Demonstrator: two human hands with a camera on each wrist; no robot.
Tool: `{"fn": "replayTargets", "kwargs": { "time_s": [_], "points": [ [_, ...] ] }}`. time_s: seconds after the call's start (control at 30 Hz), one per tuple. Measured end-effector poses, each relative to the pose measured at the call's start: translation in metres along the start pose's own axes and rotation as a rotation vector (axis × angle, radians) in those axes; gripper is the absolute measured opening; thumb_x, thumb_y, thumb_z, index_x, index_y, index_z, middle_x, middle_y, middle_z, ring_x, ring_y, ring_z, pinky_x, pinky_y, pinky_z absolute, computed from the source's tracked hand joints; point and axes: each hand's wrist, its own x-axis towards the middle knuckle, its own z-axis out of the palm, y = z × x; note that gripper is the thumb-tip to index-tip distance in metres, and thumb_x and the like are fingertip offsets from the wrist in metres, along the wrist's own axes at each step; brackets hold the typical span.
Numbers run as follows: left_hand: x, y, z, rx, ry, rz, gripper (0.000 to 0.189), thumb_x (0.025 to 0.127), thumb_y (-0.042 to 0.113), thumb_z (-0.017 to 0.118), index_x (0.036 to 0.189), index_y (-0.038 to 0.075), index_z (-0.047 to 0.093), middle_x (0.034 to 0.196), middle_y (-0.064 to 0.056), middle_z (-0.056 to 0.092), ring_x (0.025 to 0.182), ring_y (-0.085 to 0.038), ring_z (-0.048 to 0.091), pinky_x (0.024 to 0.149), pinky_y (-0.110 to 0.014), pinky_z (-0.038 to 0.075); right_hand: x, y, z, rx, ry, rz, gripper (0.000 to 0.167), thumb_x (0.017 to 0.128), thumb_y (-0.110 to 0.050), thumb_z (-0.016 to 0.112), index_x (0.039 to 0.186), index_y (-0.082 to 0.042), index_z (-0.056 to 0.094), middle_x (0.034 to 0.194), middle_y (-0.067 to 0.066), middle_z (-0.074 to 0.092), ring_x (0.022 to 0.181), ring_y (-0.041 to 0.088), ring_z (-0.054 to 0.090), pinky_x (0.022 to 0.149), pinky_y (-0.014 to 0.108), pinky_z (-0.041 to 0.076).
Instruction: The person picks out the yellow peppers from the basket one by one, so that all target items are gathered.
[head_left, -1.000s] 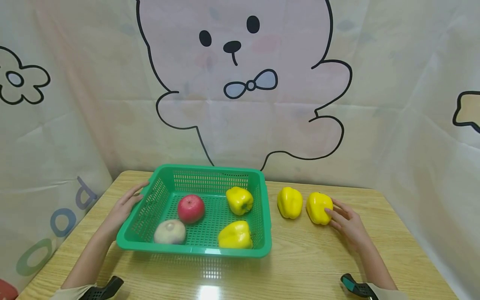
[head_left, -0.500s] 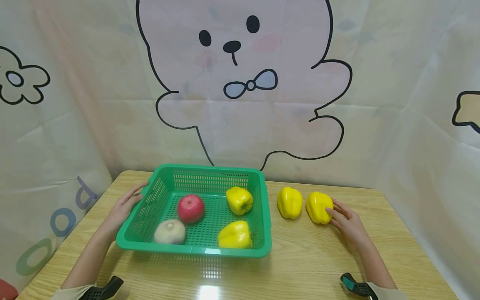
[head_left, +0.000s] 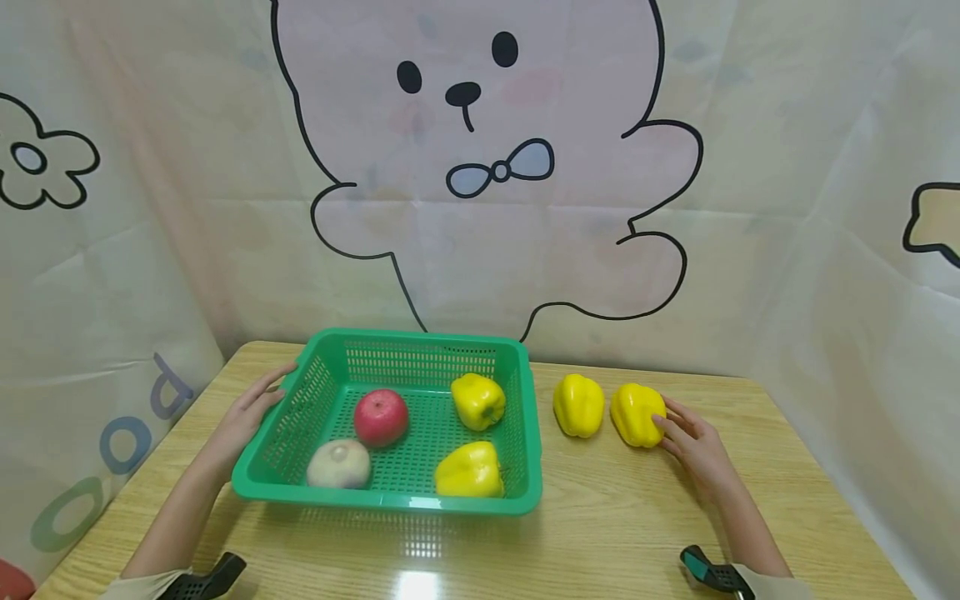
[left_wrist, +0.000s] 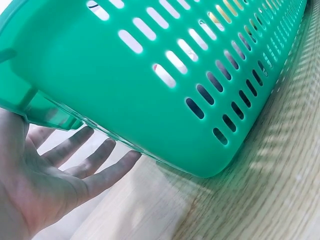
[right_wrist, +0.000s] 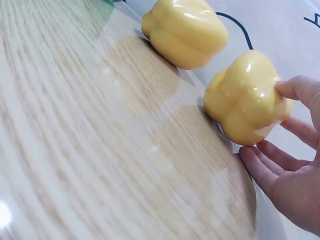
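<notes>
My left hand (head_left: 251,417) rests against the left side of a green perforated plastic basket (head_left: 390,500); the left wrist view shows its fingers (left_wrist: 107,175) fairly straight along the basket's outside. Inside the basket lie a red round fruit (head_left: 382,418), a pale round vegetable with a purplish tinge (head_left: 340,464), and two yellow bell peppers, one at the back (head_left: 478,401) and one in front (head_left: 470,471). Right of the basket, my right hand (head_left: 693,442) holds a yellow bell pepper (right_wrist: 245,102) on the table between thumb and fingers. Another yellow bell pepper (head_left: 579,405) stands just left of it.
The wooden table (head_left: 600,533) runs back to a fabric backdrop (head_left: 720,308) printed with a cartoon bear. Similar cloth hangs at both sides. A red shape (head_left: 13,581) shows at the lower left corner.
</notes>
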Motion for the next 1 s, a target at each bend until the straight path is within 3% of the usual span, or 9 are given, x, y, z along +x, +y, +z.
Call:
{"fn": "replayTargets", "kwargs": {
  "time_s": [0.27,0.47,0.7,1.0],
  "points": [
    [-0.0007,-0.0022,-0.0005,-0.042,-0.015,0.016,0.044,0.117,0.034,0.038,0.161,0.029,0.040,0.123,0.015,0.059,0.097,-0.009,0.067,0.076,-0.033,0.061,-0.0020,0.0011,0.0003,-0.005,-0.001,-0.020,0.075,0.113,-0.035,0.054,0.167,0.002,0.017,0.169,0.033,0.018,0.102,-0.023,0.050,0.089,0.007,0.050],
    [0.0002,-0.0038,-0.0005,-0.050,-0.009,0.007,0.041,0.117,0.032,0.038,0.157,0.035,0.043,0.123,0.017,0.059,0.095,-0.009,0.067,0.074,-0.032,0.060,-0.0018,0.0013,-0.0003,0.005,0.000,-0.020,0.075,0.113,-0.035,0.053,0.168,0.001,0.016,0.169,0.033,0.018,0.102,-0.023,0.050,0.089,0.008,0.051],
    [0.0005,-0.0040,0.0001,-0.025,0.000,0.006,0.043,0.117,0.032,0.037,0.160,0.032,0.040,0.126,0.021,0.055,0.098,-0.006,0.065,0.076,-0.029,0.059,0.0001,0.0037,-0.0023,0.015,0.008,-0.032,0.074,0.113,-0.033,0.053,0.167,0.001,0.016,0.167,0.033,0.020,0.103,-0.021,0.051,0.090,0.010,0.052],
    [0.0012,-0.0018,0.0015,0.009,0.013,-0.013,0.048,0.117,0.033,0.037,0.165,0.025,0.035,0.141,0.012,0.041,0.099,-0.005,0.064,0.078,-0.028,0.058,-0.0048,0.0003,-0.0074,0.040,0.008,-0.070,0.073,0.112,-0.031,0.055,0.165,0.007,0.021,0.164,0.034,0.025,0.104,-0.016,0.058,0.091,0.013,0.054]
  ]
}}
